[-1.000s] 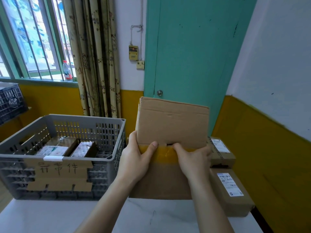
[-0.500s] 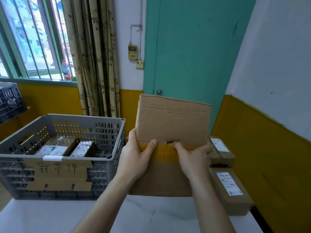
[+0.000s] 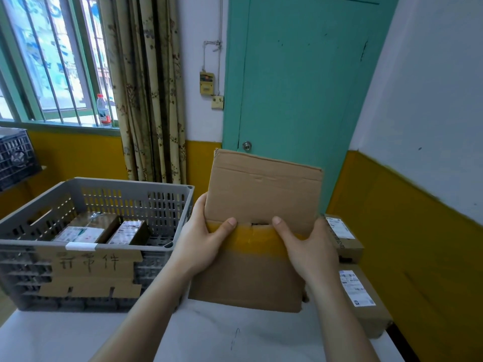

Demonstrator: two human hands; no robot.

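Squarely, both hands' (image 3: pixel 201 244) (image 3: pixel 311 246) grip clasps the flat, creased cardboard box (image 3: pixel 261 205).

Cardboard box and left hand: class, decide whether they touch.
Touching. The head view shows the left hand gripping the cardboard box, thumb pressed on its yellow tape.

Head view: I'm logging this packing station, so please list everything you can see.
box: 1, brown with yellow tape, held upright over table centre
crate: 1, grey, table left
crate parcels: 2, brown, white labels, inside crate
sign: 1, brown cardboard, crate front
side parcels: 2, brown, white labels, at table's right edge
table: 1, white, below
bottle: 1, clear, red cap, windowsill
curtain: 1, beige, beside window
door: 1, teal, behind box
dark crate: 1, far left
left hand: 1, grips box's left edge
right hand: 1, grips box's right edge
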